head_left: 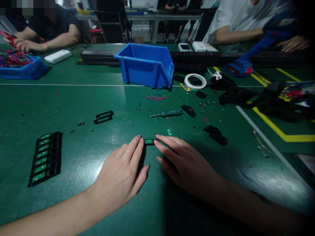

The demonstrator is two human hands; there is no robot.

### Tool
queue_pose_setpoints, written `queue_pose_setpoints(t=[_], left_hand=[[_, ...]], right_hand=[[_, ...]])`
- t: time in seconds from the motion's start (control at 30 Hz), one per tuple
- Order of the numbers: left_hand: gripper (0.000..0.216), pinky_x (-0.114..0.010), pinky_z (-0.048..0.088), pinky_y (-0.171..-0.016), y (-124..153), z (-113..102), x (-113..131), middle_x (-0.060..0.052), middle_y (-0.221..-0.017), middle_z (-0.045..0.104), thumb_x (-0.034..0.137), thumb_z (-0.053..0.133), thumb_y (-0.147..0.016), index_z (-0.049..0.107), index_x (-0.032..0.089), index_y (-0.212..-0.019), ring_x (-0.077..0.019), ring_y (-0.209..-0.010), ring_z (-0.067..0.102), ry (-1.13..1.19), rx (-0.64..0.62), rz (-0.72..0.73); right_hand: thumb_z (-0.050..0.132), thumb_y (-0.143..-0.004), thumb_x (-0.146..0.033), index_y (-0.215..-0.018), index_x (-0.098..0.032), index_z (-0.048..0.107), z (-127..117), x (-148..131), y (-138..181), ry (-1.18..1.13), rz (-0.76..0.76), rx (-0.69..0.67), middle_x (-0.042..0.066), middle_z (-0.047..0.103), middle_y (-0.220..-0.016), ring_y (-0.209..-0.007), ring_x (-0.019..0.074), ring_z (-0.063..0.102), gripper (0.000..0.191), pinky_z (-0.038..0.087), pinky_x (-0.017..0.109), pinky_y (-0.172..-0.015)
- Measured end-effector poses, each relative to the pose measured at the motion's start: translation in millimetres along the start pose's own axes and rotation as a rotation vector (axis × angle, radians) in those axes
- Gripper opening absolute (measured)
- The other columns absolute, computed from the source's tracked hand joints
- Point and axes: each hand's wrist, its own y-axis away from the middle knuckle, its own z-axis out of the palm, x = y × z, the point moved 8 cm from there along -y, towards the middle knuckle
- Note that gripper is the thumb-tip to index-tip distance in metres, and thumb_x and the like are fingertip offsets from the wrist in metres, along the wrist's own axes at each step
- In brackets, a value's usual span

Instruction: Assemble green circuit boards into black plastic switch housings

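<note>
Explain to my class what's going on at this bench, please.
A person's left hand and right hand touch opposite ends of a small black-and-green piece at a green table. A row of similar-looking pieces lies to the left. A screwdriver lies beyond the hands, and a blue bin stands farther back.

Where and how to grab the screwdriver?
Probably by the thick green handle, from above and the near side, with the right hand: the screwdriver lies flat, its thin shaft points left, and a black part crowds the handle's butt end.
</note>
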Motion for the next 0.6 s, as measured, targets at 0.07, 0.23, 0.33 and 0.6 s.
queue_pose_setpoints(t=[0.07, 0.23, 0.33, 0.6], left_hand=[[0.061, -0.048, 0.058, -0.096, -0.2, -0.4, -0.1, -0.021, -0.154, 0.045, 0.041, 0.048, -0.1, 0.042, 0.003, -0.148, -0.0334, -0.121, 0.059, 0.003, 0.0, -0.001], [0.059, -0.048, 0.058, -0.095, 0.3, 0.0, -0.6, -0.021, -0.154, 0.045, 0.04, 0.047, -0.1, 0.043, 0.005, -0.147, -0.0333, -0.12, 0.059, 0.008, -0.011, -0.006], [0.057, -0.048, 0.058, -0.095, 1.2, 0.0, -0.4, -0.02, -0.153, 0.046, 0.04, 0.048, -0.1, 0.045, 0.006, -0.146, -0.0334, -0.119, 0.06, 0.006, -0.006, -0.007], [0.049, -0.049, 0.059, -0.091, 0.5, -0.9, 1.2, -0.02, -0.152, 0.047, 0.038, 0.048, -0.1, 0.048, 0.009, -0.14, -0.0335, -0.117, 0.061, 0.012, -0.005, 0.001]], right_hand=[[0.053, -0.098, -0.022, -0.136, -0.012, 0.053, 0.3, 0.6, -0.4, -0.006, 0.002, 0.0, 0.018, 0.057, -0.144, -0.13, 0.0318, 0.055, 0.04, 0.05, 0.056, -0.109], [0.052, -0.098, -0.021, -0.136, -0.013, 0.053, -0.5, -0.3, -0.7, -0.019, 0.001, 0.009, 0.018, 0.057, -0.143, -0.13, 0.0319, 0.056, 0.039, 0.05, 0.056, -0.109], [0.053, -0.097, -0.02, -0.136, -0.012, 0.054, -0.3, -0.4, -0.4, -0.023, 0.005, 0.003, 0.019, 0.058, -0.143, -0.13, 0.0322, 0.056, 0.039, 0.05, 0.056, -0.109], [0.053, -0.098, -0.022, -0.136, -0.011, 0.054, 1.1, 0.1, -1.0, -0.003, 0.004, -0.01, 0.018, 0.057, -0.144, -0.131, 0.0321, 0.055, 0.039, 0.049, 0.055, -0.11]])
